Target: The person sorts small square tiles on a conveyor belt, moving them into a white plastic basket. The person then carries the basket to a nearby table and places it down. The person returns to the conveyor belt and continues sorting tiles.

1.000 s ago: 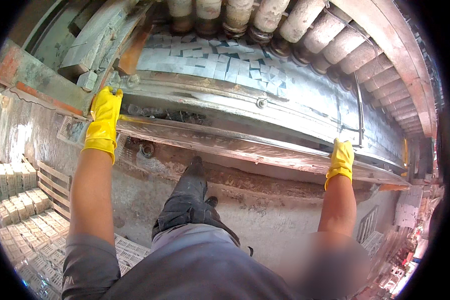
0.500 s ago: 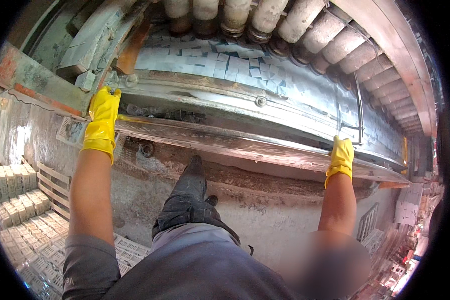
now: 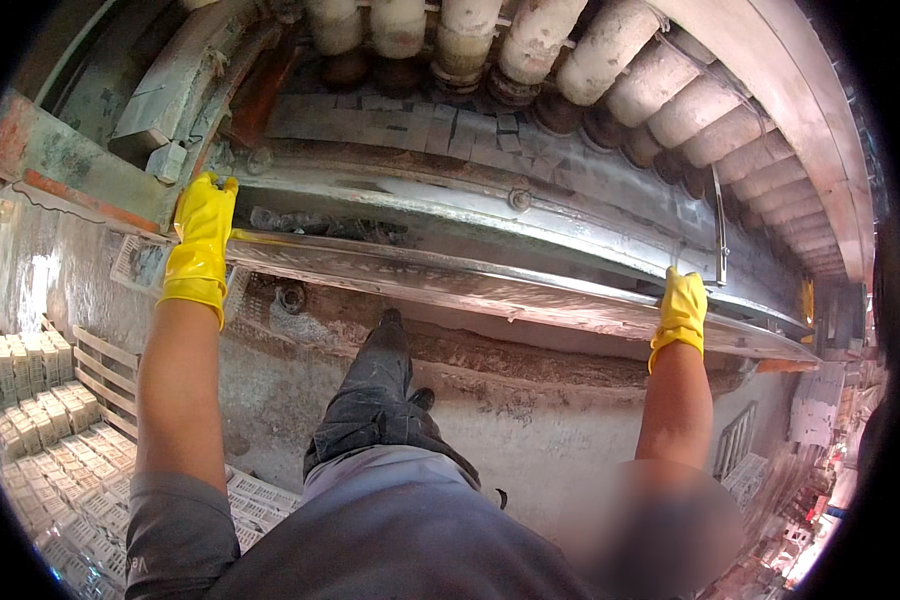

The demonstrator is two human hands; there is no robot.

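Observation:
Both my hands wear yellow rubber gloves and reach forward to a long metal panel [image 3: 450,272] running along the front of a large machine. My left hand [image 3: 205,225] is closed at the panel's left end, beside the machine's frame; its fingertips are partly hidden. Far to the right, my right hand [image 3: 682,308] is closed over the panel's upper edge. The panel leans out a little from the machine's wet rail [image 3: 520,202], leaving a dark gap between them. Clumps of dark debris [image 3: 320,224] lie in that gap near my left hand.
Flat grey pieces [image 3: 410,128] lie in rows inside the machine, under a row of thick cylinders [image 3: 530,45]. A thin metal rod [image 3: 719,225] stands near my right hand. Stacked pale blocks [image 3: 60,440] and a wooden pallet [image 3: 107,375] are at the left.
The bright light over the flat pieces and rail has dimmed, so the machine's inside looks darker. My hands and the panel stay almost where they were.

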